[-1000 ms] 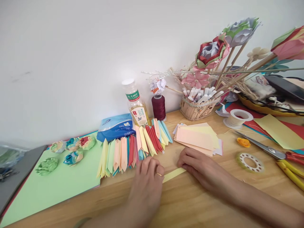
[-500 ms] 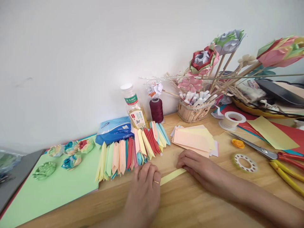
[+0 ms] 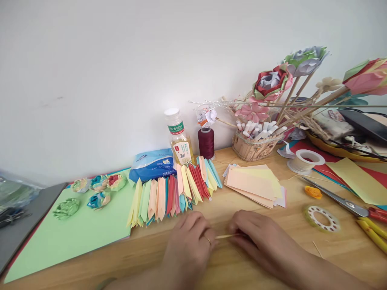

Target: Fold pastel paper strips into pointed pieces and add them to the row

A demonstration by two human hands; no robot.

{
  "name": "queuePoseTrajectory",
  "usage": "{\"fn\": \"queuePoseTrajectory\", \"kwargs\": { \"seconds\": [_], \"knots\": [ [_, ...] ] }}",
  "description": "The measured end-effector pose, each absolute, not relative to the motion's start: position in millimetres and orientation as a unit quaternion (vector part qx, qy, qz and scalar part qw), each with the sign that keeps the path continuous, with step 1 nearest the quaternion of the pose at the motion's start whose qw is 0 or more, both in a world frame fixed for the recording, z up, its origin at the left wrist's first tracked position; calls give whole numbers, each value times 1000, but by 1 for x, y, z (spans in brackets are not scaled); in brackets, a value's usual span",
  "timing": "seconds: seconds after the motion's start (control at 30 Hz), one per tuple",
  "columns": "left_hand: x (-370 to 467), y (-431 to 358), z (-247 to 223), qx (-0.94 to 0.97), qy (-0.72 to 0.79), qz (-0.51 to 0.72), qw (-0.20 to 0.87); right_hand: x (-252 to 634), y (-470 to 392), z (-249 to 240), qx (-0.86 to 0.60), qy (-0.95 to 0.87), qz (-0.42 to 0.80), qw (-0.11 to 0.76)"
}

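Observation:
Between my two hands a narrow yellow paper strip [image 3: 224, 237] shows nearly edge-on, just above the wooden table. My left hand [image 3: 191, 241], with a ring on one finger, is closed on the strip's left end. On the right end, the curled fingers of my right hand [image 3: 260, 237] are closed too, their tips partly hidden. Folded paper pieces [image 3: 160, 199] in several colours stand in a row behind my left hand. Beyond my right hand lies a stack of pink and yellow paper rectangles [image 3: 252, 181].
Paper flowers rest on a green sheet [image 3: 99, 229] at left. Behind are a tissue pack [image 3: 152, 164], bottle [image 3: 182, 149], maroon thread [image 3: 206, 144] and basket [image 3: 255, 147]. At right lie a white spool [image 3: 306, 160], scissors [image 3: 350, 205] and a tape roll [image 3: 323, 219].
The view has shifted, so the table items appear further right. My hands have come closer together, and the strip has turned from flat to nearly edge-on, with less of it showing.

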State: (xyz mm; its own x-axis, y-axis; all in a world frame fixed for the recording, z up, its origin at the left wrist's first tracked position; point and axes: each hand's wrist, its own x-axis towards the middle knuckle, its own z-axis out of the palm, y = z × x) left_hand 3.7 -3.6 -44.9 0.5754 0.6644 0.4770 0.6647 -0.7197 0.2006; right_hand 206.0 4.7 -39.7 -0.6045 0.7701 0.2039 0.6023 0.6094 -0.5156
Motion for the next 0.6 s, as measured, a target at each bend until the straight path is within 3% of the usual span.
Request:
{"fn": "queuePoseTrajectory", "kwargs": {
  "seconds": [0.2,0.43,0.6],
  "knots": [
    [7,-5,-47,-890,-289,-351,40,202,-7,-37,-278,-927,93,234],
    [6,-3,-38,-896,-251,-361,67,220,3,-17,-294,-918,237,118],
    [5,-5,-35,-891,-247,-378,47,224,9,-4,-273,-912,276,131]
  ]
}}
